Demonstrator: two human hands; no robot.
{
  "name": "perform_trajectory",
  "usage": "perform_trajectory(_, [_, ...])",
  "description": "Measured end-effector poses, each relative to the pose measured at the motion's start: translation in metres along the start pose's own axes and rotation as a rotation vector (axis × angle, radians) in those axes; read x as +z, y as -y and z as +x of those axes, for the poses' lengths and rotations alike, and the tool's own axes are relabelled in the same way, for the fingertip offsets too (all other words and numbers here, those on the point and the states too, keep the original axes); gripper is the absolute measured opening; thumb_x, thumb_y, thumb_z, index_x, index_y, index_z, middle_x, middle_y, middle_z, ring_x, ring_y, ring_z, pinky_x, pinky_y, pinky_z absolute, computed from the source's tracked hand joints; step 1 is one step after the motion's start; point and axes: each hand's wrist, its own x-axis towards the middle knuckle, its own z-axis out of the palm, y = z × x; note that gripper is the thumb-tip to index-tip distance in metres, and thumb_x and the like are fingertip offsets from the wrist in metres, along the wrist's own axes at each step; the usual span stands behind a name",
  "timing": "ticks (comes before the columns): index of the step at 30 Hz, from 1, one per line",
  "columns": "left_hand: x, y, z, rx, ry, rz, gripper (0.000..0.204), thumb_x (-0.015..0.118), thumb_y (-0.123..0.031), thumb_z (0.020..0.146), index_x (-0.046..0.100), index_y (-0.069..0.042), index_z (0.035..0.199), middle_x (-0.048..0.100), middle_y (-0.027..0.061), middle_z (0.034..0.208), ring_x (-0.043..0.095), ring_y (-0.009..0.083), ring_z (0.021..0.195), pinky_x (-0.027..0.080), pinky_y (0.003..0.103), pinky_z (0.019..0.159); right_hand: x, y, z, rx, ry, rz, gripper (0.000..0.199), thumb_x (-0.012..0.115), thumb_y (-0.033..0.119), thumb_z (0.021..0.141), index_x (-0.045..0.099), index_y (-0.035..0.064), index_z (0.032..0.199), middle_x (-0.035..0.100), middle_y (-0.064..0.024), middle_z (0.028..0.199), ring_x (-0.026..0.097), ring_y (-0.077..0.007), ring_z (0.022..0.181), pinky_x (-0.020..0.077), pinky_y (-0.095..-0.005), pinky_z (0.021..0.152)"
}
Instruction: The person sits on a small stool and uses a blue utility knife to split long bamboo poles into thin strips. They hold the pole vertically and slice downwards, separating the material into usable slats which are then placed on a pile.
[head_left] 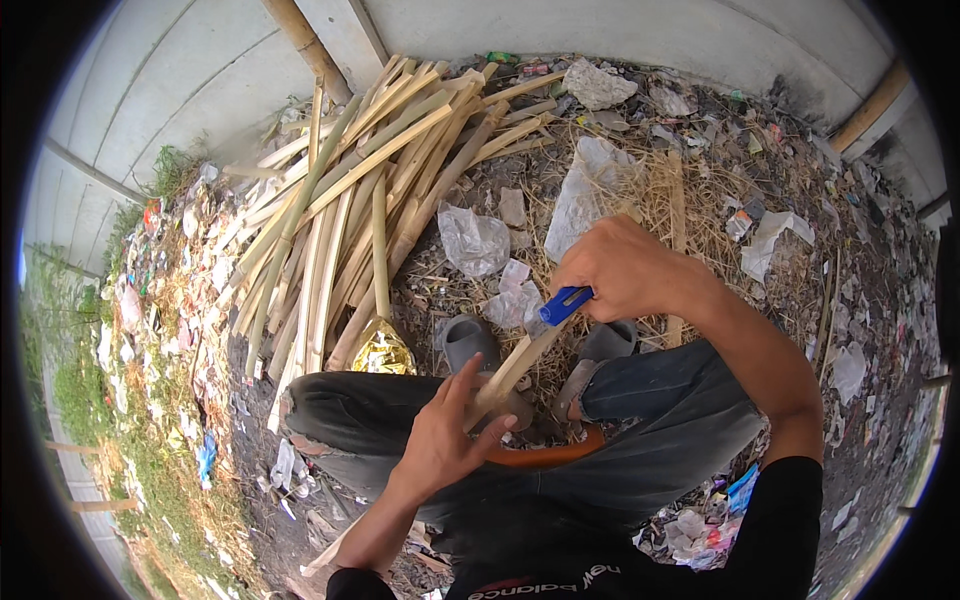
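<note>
My right hand (625,268) is closed around a blue cutter knife (567,304), its end against the upper part of a pale bamboo strip (512,378). The strip slants down toward my left hand (446,437), which has its fingers stretched out and thumb apart, with the strip's lower end between them. My bent legs in dark jeans (640,455) lie below the strip, and the grey sandals (468,340) are just beyond it. An orange curved bar (548,455) shows between my legs; the rest of it is hidden.
A big heap of split bamboo strips (400,165) lies ahead on the left. Pale fibres or shavings (650,215) and a white plastic sheet (590,190) cover the ground ahead. Gold foil (384,350) lies by my left knee. A concrete wall (600,35) stands behind; litter is scattered around.
</note>
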Motion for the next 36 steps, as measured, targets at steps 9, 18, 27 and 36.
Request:
perform_trajectory(9, [0.007, 0.048, 0.05, -0.403, 0.293, -0.897, 0.032, 0.042, -0.038, 0.112, 0.048, -0.006, 0.111, 0.052, 0.0042, 0.068, 0.055, 0.0145, 0.049, 0.043, 0.027, 0.042, 0.007, 0.02, 0.013, 0.277, -0.438, 0.129, 0.035, 0.066, 0.038, 0.097, 0.056, 0.0042, 0.098, 0.065, -0.015, 0.065, 0.068, -0.0379, 0.062, 0.0502, -0.0439, 0.054])
perform_trajectory(18, [0.043, 0.073, 0.059, -0.478, 0.233, -1.233, 0.041, 0.043, -0.047, 0.11, 0.052, -0.007, 0.108, 0.045, 0.0022, 0.06, 0.047, 0.0149, 0.043, 0.037, 0.026, 0.039, 0.088, 0.029, 0.02, 0.304, 0.005, 0.138, 0.045, 0.057, 0.042, 0.102, 0.063, -0.001, 0.089, 0.064, -0.0239, 0.065, 0.066, -0.0454, 0.065, 0.0505, -0.0539, 0.06])
perform_trajectory(27, [0.046, 0.085, 0.048, -0.473, 0.212, -1.296, 0.047, 0.034, -0.052, 0.111, 0.05, -0.009, 0.099, 0.035, -0.0026, 0.055, 0.033, 0.0108, 0.038, 0.03, 0.026, 0.038, 0.104, 0.024, 0.031, 0.234, -0.035, -0.078, 0.054, 0.061, 0.052, 0.098, 0.066, 0.0035, 0.075, 0.062, -0.0206, 0.058, 0.065, -0.0431, 0.057, 0.0512, -0.0508, 0.057])
perform_trajectory(36, [0.042, 0.089, 0.069, -0.529, 0.232, -1.313, 0.048, 0.034, -0.053, 0.111, 0.046, -0.008, 0.097, 0.034, -0.0015, 0.057, 0.032, 0.0111, 0.039, 0.028, 0.027, 0.037, 0.093, -0.01, 0.047, 0.215, -0.111, -0.202, 0.054, 0.06, 0.058, 0.097, 0.07, 0.0074, 0.079, 0.065, -0.0187, 0.059, 0.066, -0.0417, 0.059, 0.0513, -0.0509, 0.058])
